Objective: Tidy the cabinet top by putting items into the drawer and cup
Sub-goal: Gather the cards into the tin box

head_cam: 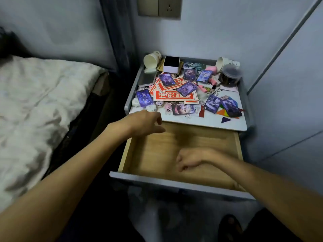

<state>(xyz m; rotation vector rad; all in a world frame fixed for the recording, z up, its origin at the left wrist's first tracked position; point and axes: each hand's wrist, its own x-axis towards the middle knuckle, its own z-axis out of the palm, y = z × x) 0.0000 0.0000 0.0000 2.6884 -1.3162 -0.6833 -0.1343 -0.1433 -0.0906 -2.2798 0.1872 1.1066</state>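
Below cluttered cabinet top (201,122), drawer (174,151) open.

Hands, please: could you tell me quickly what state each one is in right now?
Left hand: loosely open, holding nothing, at the cabinet top's front edge.
Right hand: curled over the open drawer, apparently empty.

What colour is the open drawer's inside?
Light wood-grain tan inside the open drawer; head view.

Large white Chinese characters are printed on the red paper strips (174,96) lying mid-left on the cabinet top (234,125), but blur leaves them unreadable. No other text, brand or number is legible.
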